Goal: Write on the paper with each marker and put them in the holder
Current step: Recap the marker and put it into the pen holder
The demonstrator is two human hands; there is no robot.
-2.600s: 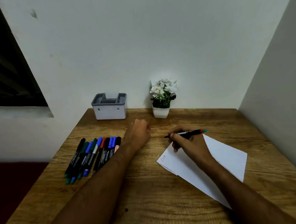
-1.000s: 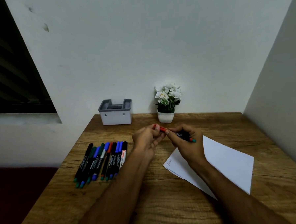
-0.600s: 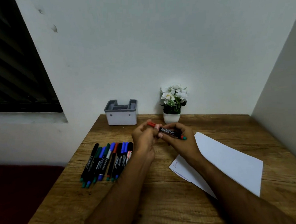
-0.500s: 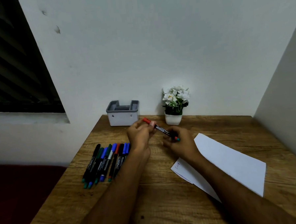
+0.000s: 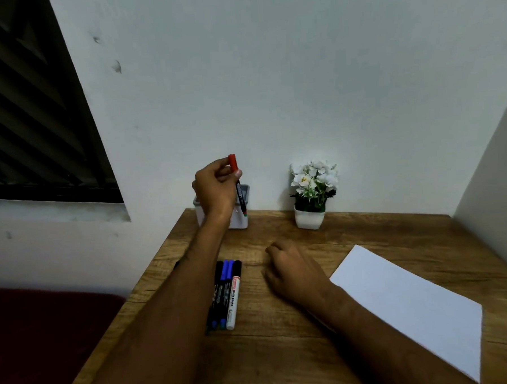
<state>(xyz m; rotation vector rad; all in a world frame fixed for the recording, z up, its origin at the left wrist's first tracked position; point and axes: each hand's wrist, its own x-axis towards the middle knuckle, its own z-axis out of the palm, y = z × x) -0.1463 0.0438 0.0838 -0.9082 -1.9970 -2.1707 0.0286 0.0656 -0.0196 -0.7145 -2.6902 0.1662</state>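
Note:
My left hand (image 5: pixel 215 191) pinches a capped marker (image 5: pixel 237 184) with a red cap, held nearly upright over the grey-and-white holder (image 5: pixel 242 220) at the back of the desk. The hand covers most of the holder. My right hand (image 5: pixel 296 270) rests on the wooden desk with fingers loosely curled and holds nothing. The white paper (image 5: pixel 411 304) lies to its right. A row of markers (image 5: pixel 226 293) lies on the desk by my left forearm, which hides part of it.
A small white pot with white flowers (image 5: pixel 312 197) stands right of the holder against the wall. A side wall closes off the desk (image 5: pixel 284 351) on the right. The desk's left edge drops to a dark red floor.
The cap went onto the marker. My right hand let go and dropped to the desk. My left hand carried the marker back and up over the holder.

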